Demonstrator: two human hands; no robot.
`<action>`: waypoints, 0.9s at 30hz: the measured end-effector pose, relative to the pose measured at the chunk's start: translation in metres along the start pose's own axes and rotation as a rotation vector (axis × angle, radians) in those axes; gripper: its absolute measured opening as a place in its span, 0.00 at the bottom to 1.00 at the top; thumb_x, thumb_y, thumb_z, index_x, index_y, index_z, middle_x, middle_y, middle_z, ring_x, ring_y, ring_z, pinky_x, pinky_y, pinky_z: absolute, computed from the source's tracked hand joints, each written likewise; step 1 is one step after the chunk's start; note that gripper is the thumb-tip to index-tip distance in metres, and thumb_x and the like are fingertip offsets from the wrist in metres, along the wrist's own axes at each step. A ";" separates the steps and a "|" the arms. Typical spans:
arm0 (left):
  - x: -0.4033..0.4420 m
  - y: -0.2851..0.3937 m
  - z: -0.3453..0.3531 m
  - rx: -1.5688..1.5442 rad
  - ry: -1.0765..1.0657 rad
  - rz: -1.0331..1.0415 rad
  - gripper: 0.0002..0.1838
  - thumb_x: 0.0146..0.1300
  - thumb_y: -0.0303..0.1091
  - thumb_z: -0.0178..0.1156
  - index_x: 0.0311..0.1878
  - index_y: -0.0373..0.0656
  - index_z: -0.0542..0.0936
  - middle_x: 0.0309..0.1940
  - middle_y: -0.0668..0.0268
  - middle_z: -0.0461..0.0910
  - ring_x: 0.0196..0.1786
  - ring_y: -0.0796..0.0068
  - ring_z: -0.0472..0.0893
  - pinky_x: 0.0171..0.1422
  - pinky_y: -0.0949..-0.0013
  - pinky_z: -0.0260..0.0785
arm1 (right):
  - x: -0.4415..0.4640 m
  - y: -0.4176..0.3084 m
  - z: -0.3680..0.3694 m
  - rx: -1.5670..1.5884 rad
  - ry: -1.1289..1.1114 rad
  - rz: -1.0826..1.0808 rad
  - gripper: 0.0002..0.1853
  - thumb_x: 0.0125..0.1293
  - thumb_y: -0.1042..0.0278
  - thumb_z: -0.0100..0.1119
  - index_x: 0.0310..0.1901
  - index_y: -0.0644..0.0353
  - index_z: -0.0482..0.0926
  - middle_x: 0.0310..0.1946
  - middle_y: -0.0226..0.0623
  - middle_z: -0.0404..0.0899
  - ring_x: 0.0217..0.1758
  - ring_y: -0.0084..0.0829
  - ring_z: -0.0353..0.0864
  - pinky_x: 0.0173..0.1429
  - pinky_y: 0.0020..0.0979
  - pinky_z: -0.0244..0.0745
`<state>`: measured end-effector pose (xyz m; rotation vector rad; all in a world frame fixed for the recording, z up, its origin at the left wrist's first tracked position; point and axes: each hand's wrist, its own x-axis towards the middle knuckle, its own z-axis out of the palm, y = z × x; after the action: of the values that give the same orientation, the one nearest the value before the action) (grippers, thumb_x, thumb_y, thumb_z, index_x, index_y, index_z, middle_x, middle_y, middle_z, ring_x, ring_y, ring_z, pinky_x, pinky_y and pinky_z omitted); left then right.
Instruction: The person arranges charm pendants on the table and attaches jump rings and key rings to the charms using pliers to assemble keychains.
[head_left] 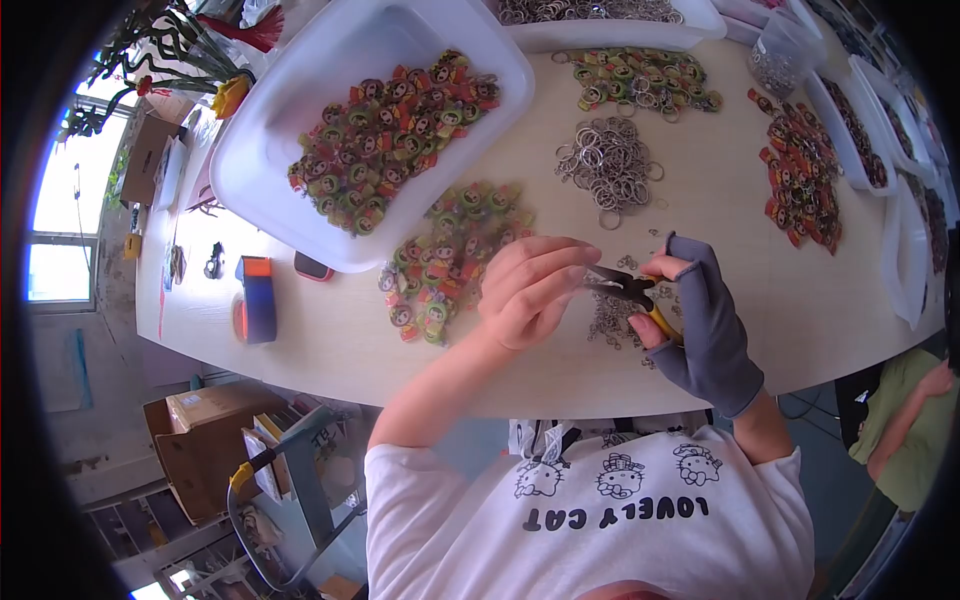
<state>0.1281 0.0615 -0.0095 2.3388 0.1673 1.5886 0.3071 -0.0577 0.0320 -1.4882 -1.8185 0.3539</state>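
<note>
My right hand (pixel 708 330), in a grey fingerless glove, is closed around pliers (pixel 628 288) with dark jaws and yellow handles. The jaws point left toward my left hand (pixel 533 290). That hand is bare, its fingertips pinched together at the jaw tips. What it pinches is too small or hidden to make out. Under the pliers lies a scatter of small metal links (pixel 610 322). Beside my left hand spreads a pile of green and red cartoon charms (pixel 440 265). Beyond the pliers sits a heap of metal split rings (pixel 603 160).
A white tub (pixel 270 190) of charms stands at the back left. Another pile of green charms (pixel 640 78) and some red charms (pixel 800 185) lie farther right, near narrow trays (pixel 848 135). A blue and orange tape dispenser (pixel 257 300) stands left. Another person's arm (pixel 905 425) shows at right.
</note>
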 end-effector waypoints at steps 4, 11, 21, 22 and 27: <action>-0.001 0.000 0.000 0.004 -0.007 0.012 0.09 0.69 0.28 0.55 0.49 0.37 0.69 0.38 0.51 0.83 0.39 0.54 0.84 0.42 0.61 0.77 | -0.002 -0.002 0.001 -0.022 -0.013 0.015 0.22 0.58 0.65 0.67 0.51 0.60 0.70 0.47 0.44 0.69 0.48 0.45 0.73 0.54 0.39 0.69; -0.002 -0.001 0.001 -0.011 -0.005 -0.013 0.08 0.70 0.28 0.53 0.48 0.38 0.69 0.38 0.50 0.83 0.40 0.54 0.84 0.44 0.60 0.77 | -0.003 -0.007 0.000 -0.034 0.011 -0.012 0.22 0.57 0.65 0.67 0.49 0.59 0.70 0.42 0.40 0.73 0.44 0.42 0.75 0.49 0.39 0.71; -0.005 0.001 0.001 -0.025 -0.001 -0.016 0.08 0.70 0.28 0.53 0.47 0.37 0.69 0.38 0.49 0.83 0.39 0.53 0.84 0.44 0.60 0.77 | -0.003 -0.009 0.001 -0.156 0.059 -0.074 0.17 0.58 0.61 0.66 0.46 0.58 0.75 0.34 0.36 0.73 0.36 0.37 0.76 0.41 0.36 0.73; -0.005 0.001 0.002 -0.034 0.003 -0.013 0.08 0.70 0.29 0.53 0.47 0.37 0.69 0.38 0.49 0.83 0.39 0.53 0.84 0.43 0.60 0.77 | -0.003 -0.008 0.002 -0.167 0.063 -0.088 0.17 0.58 0.61 0.66 0.45 0.58 0.75 0.34 0.35 0.73 0.35 0.36 0.76 0.40 0.36 0.73; -0.008 0.001 0.005 -0.100 0.022 -0.001 0.08 0.70 0.28 0.53 0.48 0.37 0.68 0.40 0.47 0.83 0.40 0.52 0.84 0.43 0.58 0.77 | -0.006 -0.002 0.005 -0.223 0.087 -0.158 0.15 0.59 0.62 0.64 0.44 0.58 0.76 0.32 0.34 0.72 0.30 0.34 0.75 0.34 0.34 0.73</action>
<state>0.1292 0.0578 -0.0180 2.2459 0.0923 1.5849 0.3024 -0.0629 0.0279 -1.4695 -1.9391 0.0086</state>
